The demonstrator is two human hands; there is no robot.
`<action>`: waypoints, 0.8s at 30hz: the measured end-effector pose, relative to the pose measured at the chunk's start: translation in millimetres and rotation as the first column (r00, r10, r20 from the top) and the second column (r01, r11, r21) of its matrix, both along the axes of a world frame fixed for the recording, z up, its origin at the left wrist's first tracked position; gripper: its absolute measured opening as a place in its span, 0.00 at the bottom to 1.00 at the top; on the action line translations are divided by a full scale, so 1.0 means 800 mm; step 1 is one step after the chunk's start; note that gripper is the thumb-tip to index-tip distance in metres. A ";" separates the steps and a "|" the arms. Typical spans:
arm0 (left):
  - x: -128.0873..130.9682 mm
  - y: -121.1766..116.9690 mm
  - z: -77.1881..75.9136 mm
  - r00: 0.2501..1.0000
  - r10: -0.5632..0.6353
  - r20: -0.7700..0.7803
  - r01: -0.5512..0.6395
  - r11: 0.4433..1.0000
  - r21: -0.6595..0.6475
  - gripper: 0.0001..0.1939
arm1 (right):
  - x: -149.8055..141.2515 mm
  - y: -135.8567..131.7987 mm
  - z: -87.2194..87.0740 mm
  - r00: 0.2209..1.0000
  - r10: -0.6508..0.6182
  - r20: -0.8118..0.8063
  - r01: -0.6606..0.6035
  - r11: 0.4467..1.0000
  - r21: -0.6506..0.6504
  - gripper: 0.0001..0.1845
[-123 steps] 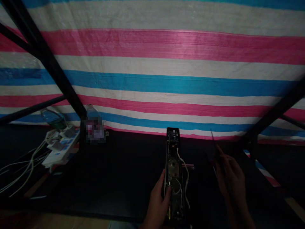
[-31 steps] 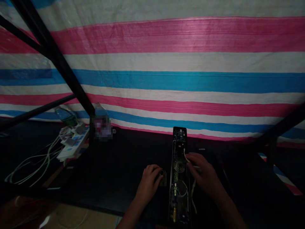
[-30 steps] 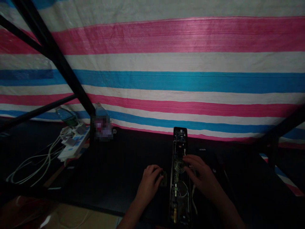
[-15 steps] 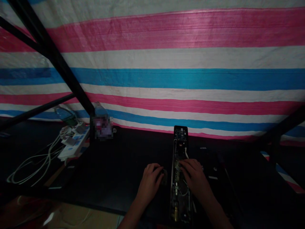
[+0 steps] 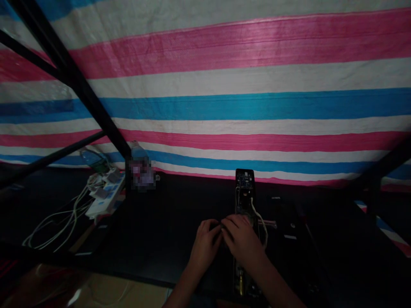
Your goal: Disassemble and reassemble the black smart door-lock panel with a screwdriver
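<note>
A long, narrow black housing [image 5: 245,179] lies opened on the dark table, with a circuit board at its far end and a brass-coloured fitting [image 5: 241,283] near its close end. White wires [image 5: 261,218] come out along its right side. Just left of the housing, my left hand [image 5: 205,244] is closed in a pinch around a small dark part, mostly hidden by the fingers. My right hand [image 5: 242,239] reaches across the housing and covers its middle. Its fingers are closed, with the tips meeting those of my left hand; whether it grips the part too is hidden.
At the left, a white power strip [image 5: 105,199] with plugs and tangled cables lies near a bottle [image 5: 93,159]. Another bottle [image 5: 138,152], partly blurred out, stands by the black frame post [image 5: 96,113]. Small light pieces [image 5: 290,236] lie right of the housing. Behind hangs striped sheeting [image 5: 224,77].
My right hand has moved left, from inside the housing to my left hand's fingertips. The white wires now stick out farther to the right. The view has shifted slightly.
</note>
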State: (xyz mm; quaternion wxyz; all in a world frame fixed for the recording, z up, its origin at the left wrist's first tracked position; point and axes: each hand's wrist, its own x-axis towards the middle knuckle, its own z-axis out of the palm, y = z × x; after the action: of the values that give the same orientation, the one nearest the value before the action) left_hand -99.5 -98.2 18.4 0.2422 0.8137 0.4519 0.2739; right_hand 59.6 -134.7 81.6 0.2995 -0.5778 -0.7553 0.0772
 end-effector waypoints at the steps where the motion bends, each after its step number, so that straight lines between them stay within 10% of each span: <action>1: -0.001 0.000 -0.001 1.000 0.006 0.012 -0.006 1.000 -0.013 0.13 | -0.009 0.010 0.001 0.998 0.016 0.068 -0.013 0.999 -0.038 0.09; 24: -0.004 0.007 0.003 0.987 0.051 0.152 -0.029 0.989 -0.148 0.15 | -0.032 0.032 -0.009 0.935 0.115 0.337 -0.002 0.948 -0.318 0.14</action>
State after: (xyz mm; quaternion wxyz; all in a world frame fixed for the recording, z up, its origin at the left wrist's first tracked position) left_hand -102.4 -92.8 20.4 0.3297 0.7609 0.4667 0.3074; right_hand 33.8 -109.5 74.6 0.0622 -0.5991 -0.7919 0.1004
